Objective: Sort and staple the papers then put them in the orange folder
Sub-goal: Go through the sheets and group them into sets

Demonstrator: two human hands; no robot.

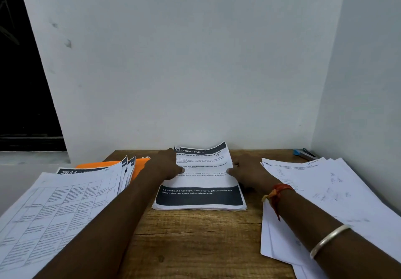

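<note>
A pale, matt plaster wall [195, 61] fills most of the view above a brown wooden counter [195, 235] with coarse grain and long cracks. On the counter's left lies a fanned pile of white sheets printed with tables [54, 213], cut off by the lower edge of the view. On its right is a loose pile of white sheets with faint writing [325, 192], also cut off. Between them, close to the wall, sits a squared stack of white printed sheets with black bands [199, 198], its far half curled up off the wood. A flat orange folder [141, 166] lies at the far left, mostly buried under the fanned pile. Both forearms reach straight forward. The left hand [168, 166] grips the banded stack's left edge and the right hand [245, 170] its right edge. Each thumb lies on the printed face, and the other fingers are hidden behind the paper. The right arm bears a plain silver bangle [329, 238] and a red-orange thread [280, 188]. A small blue and grey stapler [303, 154] lies in the far right corner, its shape hard to make out.
</note>
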